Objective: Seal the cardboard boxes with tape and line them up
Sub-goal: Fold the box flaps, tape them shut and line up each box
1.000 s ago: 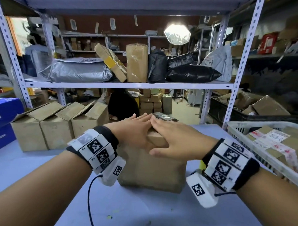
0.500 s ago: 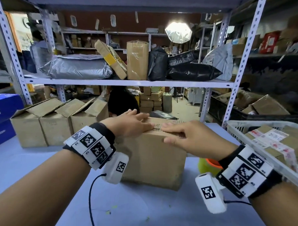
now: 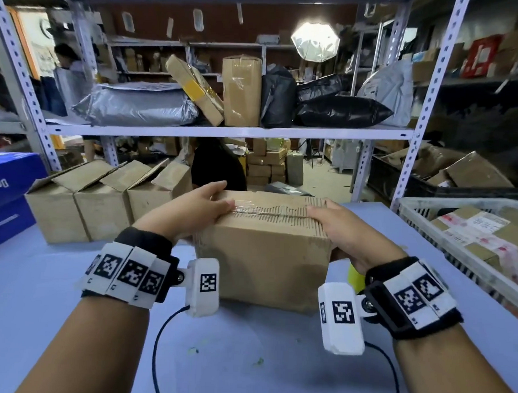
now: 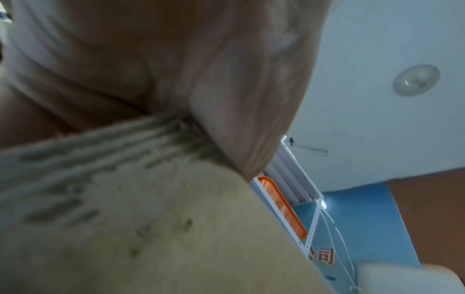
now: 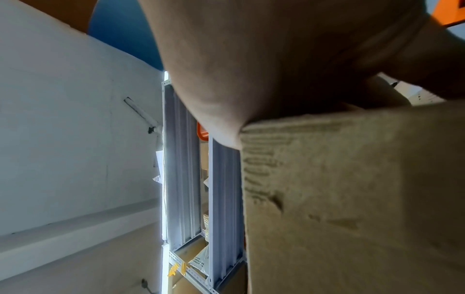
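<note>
A brown cardboard box (image 3: 264, 253) stands on the blue table in front of me, its flaps closed. A strip of clear tape (image 3: 248, 209) runs along the top seam. My left hand (image 3: 201, 208) lies flat on the left end of the top, fingers straight on the tape. My right hand (image 3: 336, 226) presses on the right end, fingers flat on top and palm over the edge. In the left wrist view my left hand (image 4: 176, 69) bears on the box (image 4: 151, 228). In the right wrist view my right hand (image 5: 276, 59) presses the box corner (image 5: 352, 199).
Three boxes (image 3: 109, 201) with open flaps stand in a row at the back left. A blue carton (image 3: 5, 197) is at the far left. A white basket (image 3: 459, 203) of parcels sits on the right. A yellow tape roll (image 3: 353, 277) peeks from behind the box.
My hands have slid apart from the middle of the box top to its two ends, along the taped seam.
</note>
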The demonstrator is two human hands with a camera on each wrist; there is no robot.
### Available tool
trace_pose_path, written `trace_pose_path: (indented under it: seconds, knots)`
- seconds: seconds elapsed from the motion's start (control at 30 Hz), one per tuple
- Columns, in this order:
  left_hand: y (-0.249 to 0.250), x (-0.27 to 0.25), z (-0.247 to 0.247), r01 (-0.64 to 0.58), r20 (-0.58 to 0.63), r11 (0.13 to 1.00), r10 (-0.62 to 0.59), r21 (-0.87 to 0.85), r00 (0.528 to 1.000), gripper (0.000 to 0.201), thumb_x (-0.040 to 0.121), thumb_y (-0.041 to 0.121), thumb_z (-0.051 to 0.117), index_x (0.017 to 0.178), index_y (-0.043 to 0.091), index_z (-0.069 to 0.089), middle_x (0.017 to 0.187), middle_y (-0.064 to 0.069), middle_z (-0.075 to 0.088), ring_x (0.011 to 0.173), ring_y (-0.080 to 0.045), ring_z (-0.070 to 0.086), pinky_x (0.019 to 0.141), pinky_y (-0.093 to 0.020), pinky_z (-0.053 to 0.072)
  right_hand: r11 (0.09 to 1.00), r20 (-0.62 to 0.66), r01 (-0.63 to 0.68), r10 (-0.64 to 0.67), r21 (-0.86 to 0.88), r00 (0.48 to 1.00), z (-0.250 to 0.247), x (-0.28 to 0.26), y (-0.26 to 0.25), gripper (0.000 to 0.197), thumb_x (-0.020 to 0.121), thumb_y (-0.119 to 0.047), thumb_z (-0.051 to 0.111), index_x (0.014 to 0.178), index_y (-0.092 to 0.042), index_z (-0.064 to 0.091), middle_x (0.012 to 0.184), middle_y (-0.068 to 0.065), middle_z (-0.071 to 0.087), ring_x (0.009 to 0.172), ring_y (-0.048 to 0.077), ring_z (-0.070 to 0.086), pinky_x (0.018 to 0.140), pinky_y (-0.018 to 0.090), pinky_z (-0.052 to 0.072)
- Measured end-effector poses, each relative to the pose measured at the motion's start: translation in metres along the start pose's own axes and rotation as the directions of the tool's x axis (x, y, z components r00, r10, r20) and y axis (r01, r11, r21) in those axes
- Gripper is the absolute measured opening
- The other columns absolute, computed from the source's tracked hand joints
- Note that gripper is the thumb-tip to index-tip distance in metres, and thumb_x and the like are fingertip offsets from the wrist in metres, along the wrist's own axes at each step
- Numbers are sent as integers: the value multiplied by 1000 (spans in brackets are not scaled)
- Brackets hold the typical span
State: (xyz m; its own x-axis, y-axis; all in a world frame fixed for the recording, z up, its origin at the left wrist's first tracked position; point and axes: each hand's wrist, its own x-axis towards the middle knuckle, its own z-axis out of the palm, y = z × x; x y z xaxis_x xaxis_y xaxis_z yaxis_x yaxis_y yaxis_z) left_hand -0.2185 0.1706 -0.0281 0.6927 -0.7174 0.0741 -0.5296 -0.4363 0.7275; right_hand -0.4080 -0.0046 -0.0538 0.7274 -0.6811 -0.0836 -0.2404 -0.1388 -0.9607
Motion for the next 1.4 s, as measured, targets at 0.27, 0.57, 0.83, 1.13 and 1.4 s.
trace_pose_path:
  seconds: [0.27, 0.57, 0.83, 1.13, 1.4]
  knots:
    - [-1, -10, 0, 103, -31, 967, -113, -234, 993, 38, 102, 32, 50, 139, 37, 51, 124, -3, 63, 88, -27, 68, 47, -33, 55, 996, 1, 88, -88, 22, 996, 5, -9, 2, 35, 98, -46, 52, 125, -25, 53, 104, 3, 72, 92, 24, 70, 82, 40, 54]
    - [-2, -31, -3, 6, -78, 965, -27, -261, 997, 19, 99, 36, 60, 102, 20, 69, 66, 5, 74, 51, -11, 68, 39, -26, 48, 980, -42, 126, -134, -153, 990, 1, -18, -2, 35, 102, -40, 34, 95, -14, 58, 92, 11, 65, 90, 29, 64, 73, 36, 47]
    - [13, -65, -44, -368, -327, 783, 222, -501, 918, 14, 103, 20, 50, 97, 20, 63, 80, 11, 70, 67, -8, 64, 51, -19, 50, 823, -21, 470, -490, 318, 872, -7, -28, -9, 40, 100, -38, 46, 139, -38, 54, 130, -7, 67, 117, 10, 63, 91, 31, 53]
    - [-33, -32, 2, -288, -308, 699, 101, -655, 946, 15, 89, 2, 70, 90, 16, 63, 92, -10, 59, 86, -22, 58, 77, -35, 52, 838, -196, 431, -385, 334, 902, 1, 1, 17, 60, 92, -6, 67, 140, -35, 44, 143, -5, 51, 126, 6, 56, 104, 37, 49]
    - [-80, 0, 15, -70, -112, 812, 5, -580, 994, 79, 66, -5, 81, 125, 41, 56, 130, -7, 58, 93, -16, 74, 92, -41, 55, 962, -19, 271, -271, 36, 963, 0, 39, 40, 95, 82, 20, 63, 158, -18, 19, 126, -8, 57, 90, -12, 66, 73, 16, 57]
